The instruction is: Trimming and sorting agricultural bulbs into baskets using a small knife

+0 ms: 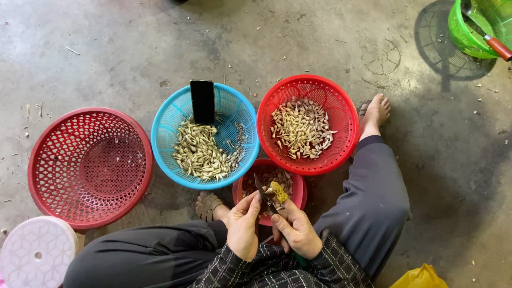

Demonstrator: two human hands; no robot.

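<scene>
Blue basket [242, 120] (phone [202, 101] propped inside) beside red basket [341, 106]; hands behind.

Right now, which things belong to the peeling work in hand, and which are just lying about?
In use: left hand, right hand, small knife, blue basket, red basket of peeled pieces, small red bowl.
Lying about: empty red basket, green basket, white lid, yellow bag, phone.

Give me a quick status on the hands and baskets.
Left hand steadies a small piece. Right hand grips knife. Small red bowl beneath. Nothing blocking.
</scene>
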